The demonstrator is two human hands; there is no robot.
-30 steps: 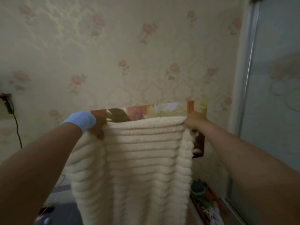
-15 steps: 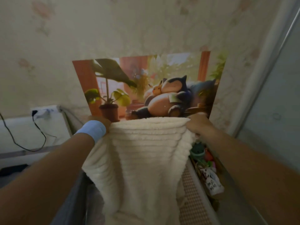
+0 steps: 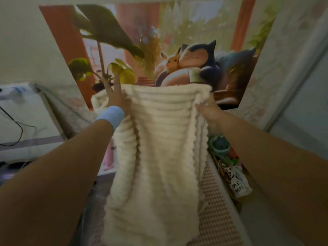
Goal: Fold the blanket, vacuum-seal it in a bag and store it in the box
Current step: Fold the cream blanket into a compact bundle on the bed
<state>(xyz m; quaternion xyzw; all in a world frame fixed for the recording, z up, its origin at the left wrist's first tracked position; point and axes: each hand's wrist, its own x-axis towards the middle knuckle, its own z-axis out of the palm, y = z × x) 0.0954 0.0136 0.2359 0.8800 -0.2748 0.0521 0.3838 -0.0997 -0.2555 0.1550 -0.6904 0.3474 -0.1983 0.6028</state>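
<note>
Since a second ago, when it was stretched wide and flat against the flowered wall, the cream ribbed blanket (image 3: pixel 159 148) has come down and narrowed, and its top edge now sits lower, across the foot of the cartoon poster (image 3: pixel 177 41). It hangs in the air between the two forearms, gathered at the sides. The long axis runs up and down, the top edge is toward the wall, and the tail falls toward the person and out of the bottom of the view. The ribs lie crosswise. At the right edge several layers seem stacked, so it looks folded at least once already, and the task appears to be partway through the folding, with bag and box nowhere in sight. The left hand (image 3: pixel 116 100), wearing a pale blue wristband (image 3: pixel 111 115), holds the top left corner. Two fingers (image 3: pixel 117 86) now stick straight up where they were curled before, and the rest are hidden in the pile, so the hold is probably a pinch by the thumb. The right hand (image 3: pixel 206 109) is clamped on the top right corner. Below the blanket lies a checked mat (image 3: pixel 216 210), with a clutter of small things (image 3: pixel 229 162) just beside it on the right. A white unit with a black cable (image 3: pixel 21 110) stands well off to the left.
</note>
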